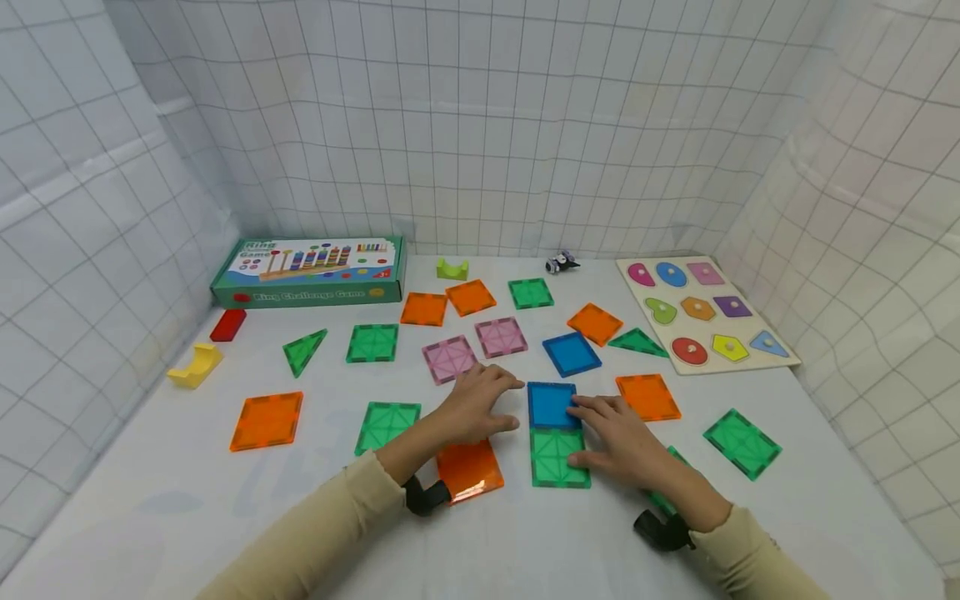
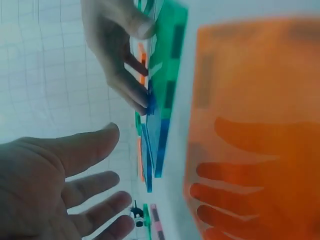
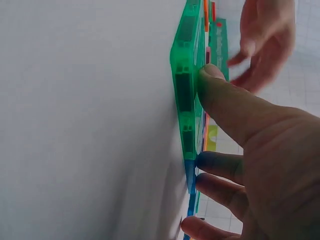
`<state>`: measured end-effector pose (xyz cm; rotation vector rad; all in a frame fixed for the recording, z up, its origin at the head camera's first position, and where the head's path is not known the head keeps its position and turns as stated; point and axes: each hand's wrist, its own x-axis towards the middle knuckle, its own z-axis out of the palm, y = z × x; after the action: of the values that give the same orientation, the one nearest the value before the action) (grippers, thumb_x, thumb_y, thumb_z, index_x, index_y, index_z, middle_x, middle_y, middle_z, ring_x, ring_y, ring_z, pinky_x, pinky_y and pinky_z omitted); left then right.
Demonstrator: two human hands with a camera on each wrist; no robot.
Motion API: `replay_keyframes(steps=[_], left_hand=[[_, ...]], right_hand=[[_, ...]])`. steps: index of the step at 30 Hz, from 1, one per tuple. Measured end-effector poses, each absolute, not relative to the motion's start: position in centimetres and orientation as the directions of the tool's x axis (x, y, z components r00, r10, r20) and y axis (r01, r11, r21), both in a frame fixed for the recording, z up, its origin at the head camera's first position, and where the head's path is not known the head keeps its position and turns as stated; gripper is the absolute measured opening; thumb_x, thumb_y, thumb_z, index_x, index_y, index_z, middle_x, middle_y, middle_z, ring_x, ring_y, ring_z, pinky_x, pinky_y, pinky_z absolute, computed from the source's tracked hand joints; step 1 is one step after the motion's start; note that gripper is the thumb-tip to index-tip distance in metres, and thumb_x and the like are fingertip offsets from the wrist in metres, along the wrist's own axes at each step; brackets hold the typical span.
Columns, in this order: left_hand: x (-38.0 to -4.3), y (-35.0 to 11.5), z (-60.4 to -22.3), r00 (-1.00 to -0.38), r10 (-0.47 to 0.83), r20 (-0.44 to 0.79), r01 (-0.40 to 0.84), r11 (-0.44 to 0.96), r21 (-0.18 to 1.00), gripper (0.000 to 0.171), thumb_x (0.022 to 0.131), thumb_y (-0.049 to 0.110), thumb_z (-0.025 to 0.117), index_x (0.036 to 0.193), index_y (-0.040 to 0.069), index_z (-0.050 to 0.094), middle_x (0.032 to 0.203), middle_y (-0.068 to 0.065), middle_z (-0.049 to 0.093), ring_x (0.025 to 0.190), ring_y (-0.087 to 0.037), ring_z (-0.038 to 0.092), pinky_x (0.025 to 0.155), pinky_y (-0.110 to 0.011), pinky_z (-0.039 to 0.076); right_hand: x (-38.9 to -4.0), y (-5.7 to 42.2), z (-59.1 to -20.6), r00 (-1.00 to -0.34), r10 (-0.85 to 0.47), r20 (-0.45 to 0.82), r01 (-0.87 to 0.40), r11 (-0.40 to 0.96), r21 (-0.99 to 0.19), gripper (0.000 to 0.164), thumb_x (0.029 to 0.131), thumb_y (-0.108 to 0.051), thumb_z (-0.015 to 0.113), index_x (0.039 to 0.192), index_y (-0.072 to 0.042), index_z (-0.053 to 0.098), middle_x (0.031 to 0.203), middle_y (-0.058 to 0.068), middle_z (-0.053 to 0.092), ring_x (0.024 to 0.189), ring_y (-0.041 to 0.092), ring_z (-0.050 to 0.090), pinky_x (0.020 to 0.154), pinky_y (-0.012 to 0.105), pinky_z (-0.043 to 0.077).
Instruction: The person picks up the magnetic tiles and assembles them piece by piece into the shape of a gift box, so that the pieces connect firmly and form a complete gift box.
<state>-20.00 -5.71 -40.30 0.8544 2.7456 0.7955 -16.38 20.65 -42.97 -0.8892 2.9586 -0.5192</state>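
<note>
A translucent blue square tile [image 1: 551,404] and a green square tile [image 1: 553,460] lie edge to edge at the middle of the table. My right hand [image 1: 621,440] rests along their right side, fingertips on the blue tile and thumb on the green one, as the right wrist view also shows. To the left, my left hand [image 1: 480,407] hovers with thumb and fingers spread apart and nothing between them. Below that wrist lies an orange square tile [image 1: 476,475]; the hand's reflection shows in it in the left wrist view. A green tile [image 1: 677,455] is partly hidden under my right forearm.
Several more tiles surround the hands, including a blue square [image 1: 572,354], a pink square [image 1: 450,359] and a green triangle [image 1: 303,352]. A game box [image 1: 322,293] stands at the back left. A wooden shape puzzle [image 1: 705,312] lies at the right, a small toy [image 1: 561,262] near the back wall.
</note>
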Motion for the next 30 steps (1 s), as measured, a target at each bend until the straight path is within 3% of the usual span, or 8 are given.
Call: replay_keyframes(steps=[7,13,25,30], left_hand=[[-15.1,-9.4,-41.5,-0.836,0.54,0.098,0.523,0.728,0.444,0.045,0.081,0.024,0.078,0.119,0.005,0.063,0.116,-0.01,0.052,0.104,-0.027,0.042,0.084,-0.042,0.038],[-13.4,-10.1,-42.5,-0.837,0.536,0.114,0.524,0.722,0.452,0.043,0.082,0.024,0.077,0.119,0.005,0.064,0.114,-0.007,0.052,0.103,-0.025,0.042,0.083,-0.042,0.037],[-16.2,-6.3,-42.4,-0.734,0.676,0.064,0.615,0.622,0.485,0.043,0.089,0.024,0.07,0.129,0.011,0.061,0.127,-0.004,0.051,0.113,-0.022,0.04,0.09,-0.041,0.035],[-20.9,-5.8,-41.0,-0.818,0.568,0.085,0.518,0.666,0.536,0.043,0.09,0.022,0.069,0.131,0.01,0.059,0.133,-0.008,0.05,0.12,-0.027,0.039,0.098,-0.045,0.035]], right_hand=[[-16.6,21.2,-42.8,-0.835,-0.548,0.056,-0.53,0.771,-0.352,0.067,0.084,-0.041,0.072,0.138,-0.007,0.052,0.145,0.012,0.043,0.129,0.04,0.036,0.1,0.061,0.033],[-16.6,21.5,-42.9,-0.845,-0.534,0.027,-0.502,0.775,-0.385,0.068,0.083,-0.041,0.073,0.139,-0.008,0.051,0.146,0.013,0.042,0.132,0.041,0.032,0.1,0.063,0.031],[-16.3,21.6,-43.2,-0.849,-0.527,0.035,-0.499,0.778,-0.381,0.067,0.086,-0.041,0.07,0.14,-0.008,0.05,0.147,0.012,0.04,0.132,0.041,0.031,0.101,0.063,0.03],[-16.3,21.6,-43.1,-0.843,-0.536,0.04,-0.506,0.767,-0.394,0.066,0.086,-0.04,0.07,0.14,-0.007,0.05,0.147,0.012,0.04,0.132,0.042,0.031,0.101,0.063,0.03]])
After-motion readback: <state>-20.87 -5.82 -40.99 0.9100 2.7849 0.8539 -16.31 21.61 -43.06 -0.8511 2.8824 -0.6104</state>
